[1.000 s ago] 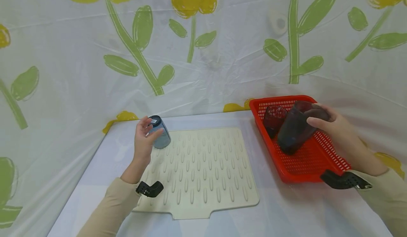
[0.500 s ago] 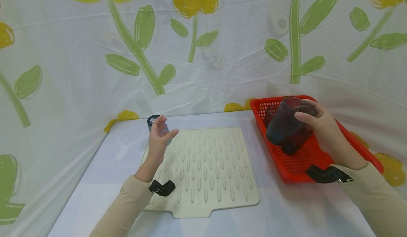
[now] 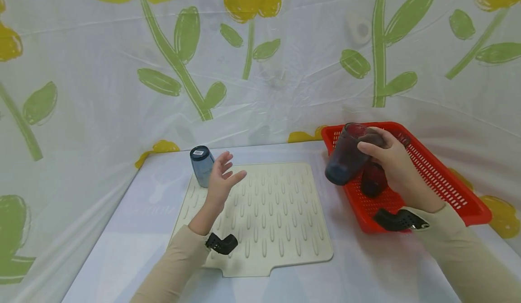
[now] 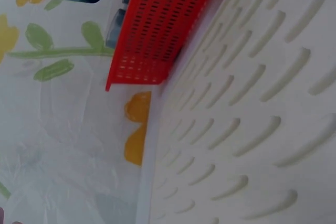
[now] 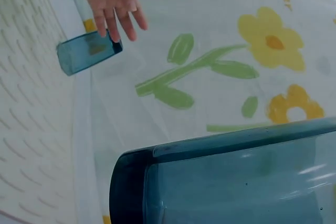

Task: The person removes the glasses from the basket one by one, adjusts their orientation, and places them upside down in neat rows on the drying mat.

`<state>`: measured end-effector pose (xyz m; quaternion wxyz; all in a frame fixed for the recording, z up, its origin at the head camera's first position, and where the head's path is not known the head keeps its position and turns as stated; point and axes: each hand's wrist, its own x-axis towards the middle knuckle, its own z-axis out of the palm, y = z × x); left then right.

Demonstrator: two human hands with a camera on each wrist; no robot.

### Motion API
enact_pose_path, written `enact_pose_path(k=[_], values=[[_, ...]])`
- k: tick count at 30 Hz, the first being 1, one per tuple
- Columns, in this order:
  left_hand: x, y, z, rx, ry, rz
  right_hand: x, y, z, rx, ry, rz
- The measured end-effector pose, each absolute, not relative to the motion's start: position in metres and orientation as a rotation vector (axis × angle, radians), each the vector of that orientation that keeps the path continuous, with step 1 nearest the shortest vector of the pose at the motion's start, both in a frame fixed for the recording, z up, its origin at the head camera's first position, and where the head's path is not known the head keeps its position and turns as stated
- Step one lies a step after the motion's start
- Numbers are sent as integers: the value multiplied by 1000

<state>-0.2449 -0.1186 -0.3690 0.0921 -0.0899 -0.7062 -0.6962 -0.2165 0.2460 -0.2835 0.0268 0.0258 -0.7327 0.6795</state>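
Note:
My right hand [image 3: 392, 169] grips a blue glass tumbler [image 3: 345, 160] near its rim, fingers and thumb around it. The tumbler tilts, its thick base pointing down and left, over the left edge of the red basket [image 3: 475, 205]. In the right wrist view the clear blue wall of this tumbler [image 5: 226, 182] fills the lower part. My left hand [image 3: 221, 183] is raised over the cream drying mat [image 3: 264, 221], fingers spread and holding nothing. Beside it a second blue tumbler [image 3: 201, 169] stands upside down at the mat's back left corner, a label on its base.
More glass lies in the basket: a dark tumbler [image 3: 372, 181] partly behind the held one, and another glass [image 3: 402, 139] near the back wall. A flower-print curtain [image 3: 277, 95] hangs behind the white table [image 3: 134, 217].
My right hand has lifted the tumbler and carried it left, from inside the basket to its left edge. My left hand has moved right, away from the upside-down tumbler, over the mat.

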Motion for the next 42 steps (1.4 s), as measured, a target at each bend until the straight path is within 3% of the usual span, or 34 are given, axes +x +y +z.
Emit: enact_pose_path(k=[42], values=[[-232, -50, -389, -511, -2213, -2206, -220, 186, -298, -7, -2378, 2079]])
